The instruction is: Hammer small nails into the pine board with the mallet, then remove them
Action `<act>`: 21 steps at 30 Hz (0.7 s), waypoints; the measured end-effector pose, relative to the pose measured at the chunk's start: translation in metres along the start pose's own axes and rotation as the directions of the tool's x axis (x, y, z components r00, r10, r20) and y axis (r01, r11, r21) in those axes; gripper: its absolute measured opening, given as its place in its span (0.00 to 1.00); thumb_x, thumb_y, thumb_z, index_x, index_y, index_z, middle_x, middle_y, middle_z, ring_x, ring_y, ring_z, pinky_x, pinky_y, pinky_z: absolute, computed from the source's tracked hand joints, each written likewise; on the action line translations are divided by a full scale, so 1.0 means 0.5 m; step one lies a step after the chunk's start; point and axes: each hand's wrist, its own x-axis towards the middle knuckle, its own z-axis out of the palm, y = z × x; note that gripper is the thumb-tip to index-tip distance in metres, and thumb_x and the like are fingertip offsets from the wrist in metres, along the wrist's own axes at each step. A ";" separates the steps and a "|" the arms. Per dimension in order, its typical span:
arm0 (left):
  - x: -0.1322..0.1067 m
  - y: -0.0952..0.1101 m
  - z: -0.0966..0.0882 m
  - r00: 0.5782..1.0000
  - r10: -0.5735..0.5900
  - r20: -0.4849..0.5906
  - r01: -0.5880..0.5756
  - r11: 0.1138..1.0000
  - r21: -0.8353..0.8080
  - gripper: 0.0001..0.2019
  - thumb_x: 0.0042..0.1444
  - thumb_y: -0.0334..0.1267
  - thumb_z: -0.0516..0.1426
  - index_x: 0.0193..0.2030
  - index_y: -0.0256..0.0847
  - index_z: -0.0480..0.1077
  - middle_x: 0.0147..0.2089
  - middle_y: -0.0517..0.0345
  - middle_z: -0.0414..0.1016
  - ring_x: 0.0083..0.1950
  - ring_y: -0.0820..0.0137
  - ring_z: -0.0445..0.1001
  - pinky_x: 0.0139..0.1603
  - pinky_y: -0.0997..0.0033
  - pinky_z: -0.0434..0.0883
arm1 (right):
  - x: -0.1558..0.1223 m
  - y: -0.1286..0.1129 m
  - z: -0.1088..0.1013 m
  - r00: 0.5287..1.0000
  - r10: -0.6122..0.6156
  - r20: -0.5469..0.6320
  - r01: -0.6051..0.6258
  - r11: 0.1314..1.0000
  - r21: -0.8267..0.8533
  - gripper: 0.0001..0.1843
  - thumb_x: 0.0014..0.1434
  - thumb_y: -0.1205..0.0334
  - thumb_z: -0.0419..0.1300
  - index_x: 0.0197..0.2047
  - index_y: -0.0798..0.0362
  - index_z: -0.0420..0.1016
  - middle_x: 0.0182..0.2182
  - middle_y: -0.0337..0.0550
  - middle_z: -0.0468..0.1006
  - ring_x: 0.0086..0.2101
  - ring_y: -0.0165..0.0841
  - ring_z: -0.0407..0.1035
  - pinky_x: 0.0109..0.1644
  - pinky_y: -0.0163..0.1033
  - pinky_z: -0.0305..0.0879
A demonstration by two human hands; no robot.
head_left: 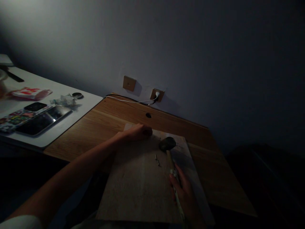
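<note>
A pale wooden board (138, 187) lies on a brown wooden desk (100, 127). My left hand (138, 132) rests at the board's far edge, fingers curled and pressed on the wood. My right hand (184, 192) is wrapped round the handle of a mallet (170, 156), whose dark head (167, 143) lies on the board near its far right corner. One small nail (157, 160) lies loose on the board just left of the handle. The scene is very dim.
A white table (59, 127) at the left carries a phone (44, 121), a patterned case (16, 119), a packet (30, 93), crumpled wrap (64, 100). On the wall, a switch plate (129, 83) and a socket (156, 94) with white cable. Darkness lies right of the desk.
</note>
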 end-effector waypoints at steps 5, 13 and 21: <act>-0.005 -0.007 0.014 0.999 -0.009 0.035 0.010 1.000 -0.021 0.10 0.56 0.25 0.59 0.43 0.40 0.76 0.42 0.59 0.81 0.40 0.73 0.78 0.41 0.80 0.69 | -0.001 0.000 0.000 1.000 -0.027 -0.009 0.027 1.000 -0.008 0.40 0.58 0.37 0.64 0.68 0.51 0.71 0.27 0.35 0.71 0.20 0.28 0.61 0.19 0.31 0.58; -0.005 -0.005 0.016 0.997 -0.073 0.036 0.073 0.997 0.008 0.15 0.60 0.29 0.59 0.53 0.42 0.73 0.43 0.59 0.82 0.41 0.72 0.79 0.41 0.79 0.69 | 0.021 -0.045 0.019 0.991 -0.083 0.104 0.083 0.997 0.001 0.41 0.60 0.39 0.64 0.70 0.53 0.68 0.24 0.32 0.67 0.20 0.28 0.60 0.20 0.32 0.59; -0.008 0.006 0.011 0.992 -0.119 0.028 0.119 0.993 0.021 0.21 0.60 0.30 0.62 0.60 0.42 0.68 0.46 0.57 0.83 0.43 0.71 0.81 0.41 0.80 0.70 | 0.045 -0.070 0.066 0.967 -0.155 0.203 0.164 0.986 -0.024 0.40 0.63 0.40 0.60 0.70 0.56 0.65 0.22 0.29 0.63 0.17 0.27 0.57 0.17 0.31 0.56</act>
